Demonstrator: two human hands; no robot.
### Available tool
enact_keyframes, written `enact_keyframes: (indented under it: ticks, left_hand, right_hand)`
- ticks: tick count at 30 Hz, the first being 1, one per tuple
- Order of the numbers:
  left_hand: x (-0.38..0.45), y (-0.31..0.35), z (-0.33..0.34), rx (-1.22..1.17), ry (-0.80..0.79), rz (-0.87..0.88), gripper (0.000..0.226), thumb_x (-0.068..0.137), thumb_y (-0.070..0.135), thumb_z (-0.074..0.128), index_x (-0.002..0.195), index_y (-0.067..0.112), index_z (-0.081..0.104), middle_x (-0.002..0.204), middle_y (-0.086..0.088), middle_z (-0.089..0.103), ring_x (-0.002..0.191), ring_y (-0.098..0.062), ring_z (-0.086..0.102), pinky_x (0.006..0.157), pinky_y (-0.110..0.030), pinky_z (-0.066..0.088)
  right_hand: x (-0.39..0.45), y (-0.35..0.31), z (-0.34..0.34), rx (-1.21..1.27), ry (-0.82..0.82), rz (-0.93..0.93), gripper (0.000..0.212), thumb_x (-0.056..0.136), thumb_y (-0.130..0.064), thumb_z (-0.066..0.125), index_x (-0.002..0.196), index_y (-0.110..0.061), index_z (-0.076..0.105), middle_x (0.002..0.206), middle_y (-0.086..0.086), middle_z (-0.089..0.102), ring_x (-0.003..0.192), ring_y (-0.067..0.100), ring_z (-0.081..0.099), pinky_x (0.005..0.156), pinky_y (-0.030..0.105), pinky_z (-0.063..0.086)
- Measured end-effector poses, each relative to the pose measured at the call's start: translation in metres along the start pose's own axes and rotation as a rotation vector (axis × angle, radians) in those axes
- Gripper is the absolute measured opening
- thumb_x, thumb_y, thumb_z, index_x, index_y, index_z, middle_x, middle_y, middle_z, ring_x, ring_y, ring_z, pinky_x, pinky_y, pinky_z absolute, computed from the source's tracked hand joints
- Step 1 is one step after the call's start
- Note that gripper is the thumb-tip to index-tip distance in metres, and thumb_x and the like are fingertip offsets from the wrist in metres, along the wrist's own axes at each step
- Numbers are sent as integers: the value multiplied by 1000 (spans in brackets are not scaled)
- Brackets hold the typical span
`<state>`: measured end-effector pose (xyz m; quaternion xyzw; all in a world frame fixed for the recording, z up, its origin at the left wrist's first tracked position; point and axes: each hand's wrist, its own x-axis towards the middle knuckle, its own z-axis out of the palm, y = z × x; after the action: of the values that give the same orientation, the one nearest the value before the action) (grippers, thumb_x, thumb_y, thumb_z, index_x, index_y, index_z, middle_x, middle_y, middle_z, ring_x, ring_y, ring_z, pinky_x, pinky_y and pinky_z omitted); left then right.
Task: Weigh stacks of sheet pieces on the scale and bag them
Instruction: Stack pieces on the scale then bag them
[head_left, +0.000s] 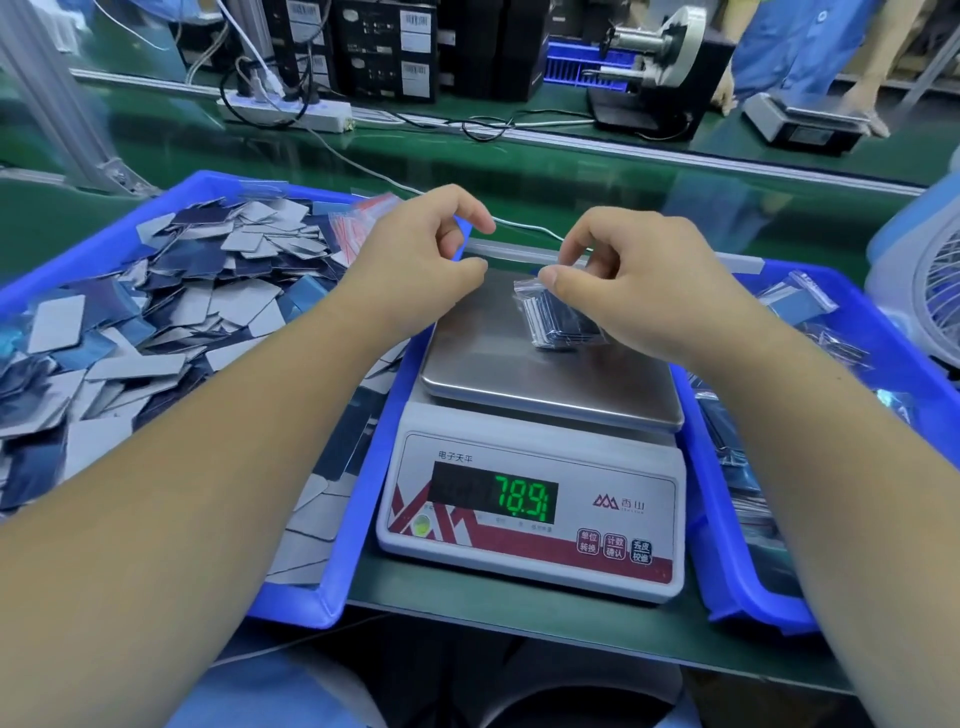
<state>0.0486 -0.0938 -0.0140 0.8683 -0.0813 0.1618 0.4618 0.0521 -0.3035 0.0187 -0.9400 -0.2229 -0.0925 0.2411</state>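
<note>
Scale on green counter, brushed steel pan, white plastic body, green digits 78.9. Clear crinkled zip bag of dark rectangular sheet pieces on pan. Right hand pinching bag's top edge, thumb against fingers. Left hand curled just beside, fingertips apart, gripping nothing visible. Left blue plastic bin heaped with loose grey and blue sheets.

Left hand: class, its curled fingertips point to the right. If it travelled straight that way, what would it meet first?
Most likely the right hand pinching the clear zip bag over the scale; the left hand faces it across a gap, though depth is uncertain.
</note>
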Motion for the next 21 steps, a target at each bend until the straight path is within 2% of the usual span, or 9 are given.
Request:
enact_keyframes:
  ticks: [3,6,8,10,13,16,19,21]
  left_hand:
    - [0,1,1,-8,10,-2,24,86,5,63,97,26,65,67,9,40,60,-7,37,55,-15,35]
    - [0,2,1,-10,12,6,22,86,5,63,96,25,66,68,7,40,59,-7,36,54,-15,34]
    - [1,2,1,-4,17,16,22,86,5,63,94,26,66,67,7,40,58,-7,36,53,-14,34]
    - [3,0,1,9,32,14,22,86,4,62,92,24,67,65,8,39,56,-5,36,52,-13,33]
    - [5,-4,3,33,44,-8,25,87,2,61,89,26,67,65,8,40,54,-4,38,52,-11,33]
    - [6,-9,4,61,53,-29,27,87,2,60,85,28,66,64,6,40,53,-4,40,52,-9,34]
    - [6,-17,3,65,68,-63,26,88,2,60,84,27,67,63,3,40,52,-6,39,55,-19,35]
    - [6,-20,2,65,73,-87,25,90,5,60,84,28,67,62,4,40,51,-6,38,57,-27,36]
  right_hand:
    - [0,1,1,-32,-46,12,30,86,-58,60,94,-29,61,75,-11,62,79,5,55,64,27,41]
    - [1,2,1,-133,-81,46,51,77,-77,48,100,-32,58,80,-12,59,85,14,56,68,34,45]
    - [-1,1,0,-258,-85,56,66,69,-88,39,104,-34,53,79,-12,55,85,19,55,64,35,43]
    - [-5,-3,0,-373,-88,49,70,67,-90,39,106,-33,51,77,-12,50,83,21,52,58,33,38]
    - [-11,-12,0,-393,-105,-8,51,77,-69,57,109,-30,54,86,-7,58,87,24,55,61,34,39]
    - [-13,-18,-2,-425,-98,-108,36,79,-41,62,110,-25,54,89,0,60,85,29,58,59,34,40]
    - [-13,-18,-14,-477,-98,-131,31,77,-30,62,106,-24,52,78,-1,50,79,31,55,56,33,37]
    - [-13,-9,-33,-442,-90,-85,36,75,-29,62,111,-27,56,78,-1,53,80,30,56,58,34,43]
